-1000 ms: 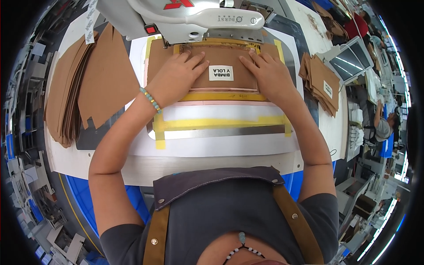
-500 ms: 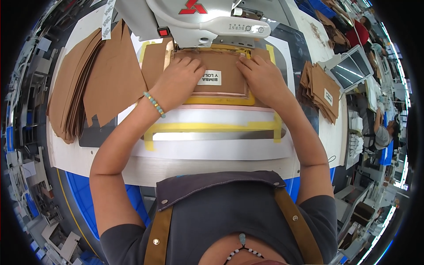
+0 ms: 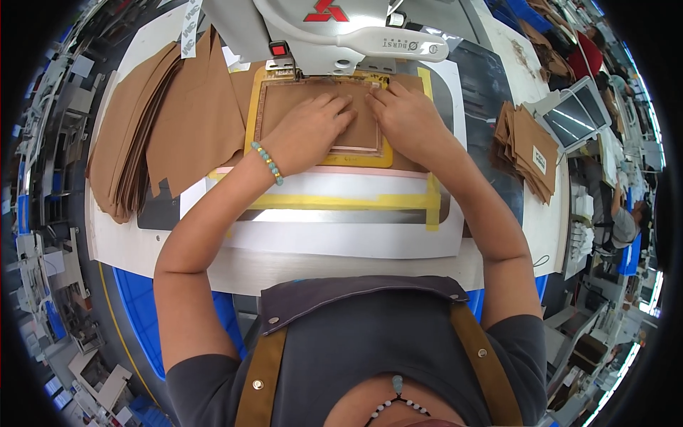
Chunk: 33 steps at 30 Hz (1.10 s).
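Note:
A brown panel [image 3: 292, 101] lies flat in a yellow-edged rectangular frame [image 3: 250, 132] below the head of a white sewing machine [image 3: 306, 53]. My left hand [image 3: 306, 132], with a beaded bracelet [image 3: 267, 165] at its wrist, rests on the panel with fingers stretched forward. At the frame's upper right, my right hand [image 3: 407, 117] lies with its fingertips on the panel and frame edge. Neither hand lifts anything. The white label seen earlier on the panel is out of sight, apparently beneath my left hand.
A stack of large brown pieces [image 3: 131, 135] lies at left. Several smaller brown pieces [image 3: 530, 153], the top one labelled, sit at right by a tilted screen [image 3: 575, 114]. Yellow tape [image 3: 320, 201] crosses the white sheet [image 3: 341, 238] in front. Co-workers sit farther right.
The yellow-edged frame and brown panel have slid left under the machine head. My left hand now covers where the label showed, and both hands remain on the work.

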{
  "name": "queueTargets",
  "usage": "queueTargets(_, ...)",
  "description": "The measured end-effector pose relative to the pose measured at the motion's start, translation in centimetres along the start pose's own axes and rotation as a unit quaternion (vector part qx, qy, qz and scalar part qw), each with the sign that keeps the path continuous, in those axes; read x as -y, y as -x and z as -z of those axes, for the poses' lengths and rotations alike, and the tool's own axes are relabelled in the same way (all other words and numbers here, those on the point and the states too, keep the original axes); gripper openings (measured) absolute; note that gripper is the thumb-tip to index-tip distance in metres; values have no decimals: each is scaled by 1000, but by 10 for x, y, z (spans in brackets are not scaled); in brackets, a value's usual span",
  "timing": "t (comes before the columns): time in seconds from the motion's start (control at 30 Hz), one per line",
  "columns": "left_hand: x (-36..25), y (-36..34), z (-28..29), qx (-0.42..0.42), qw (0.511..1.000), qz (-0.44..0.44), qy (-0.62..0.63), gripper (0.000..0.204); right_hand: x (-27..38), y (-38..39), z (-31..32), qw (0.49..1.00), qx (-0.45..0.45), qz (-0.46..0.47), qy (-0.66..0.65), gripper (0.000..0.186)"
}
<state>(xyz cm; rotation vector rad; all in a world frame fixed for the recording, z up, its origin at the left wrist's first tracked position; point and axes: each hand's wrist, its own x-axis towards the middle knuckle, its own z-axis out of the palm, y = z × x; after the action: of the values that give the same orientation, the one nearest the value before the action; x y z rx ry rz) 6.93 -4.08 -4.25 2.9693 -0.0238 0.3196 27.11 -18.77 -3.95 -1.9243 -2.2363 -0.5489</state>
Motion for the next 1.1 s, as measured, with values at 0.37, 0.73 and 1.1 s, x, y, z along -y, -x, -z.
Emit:
queueTargets(0.37, 15, 11, 4, -32, 998, 12, 51, 42, 15, -21, -5, 999, 49, 16, 8, 36)
queueTargets(0.73, 28, 23, 5, -37, 999, 19, 26, 39, 22, 0, 23, 991, 67, 10, -112, 39)
queueTargets(1.1, 27, 71, 46, 17, 986, 18, 164, 44, 23, 0, 30, 987, 63, 41, -141, 41)
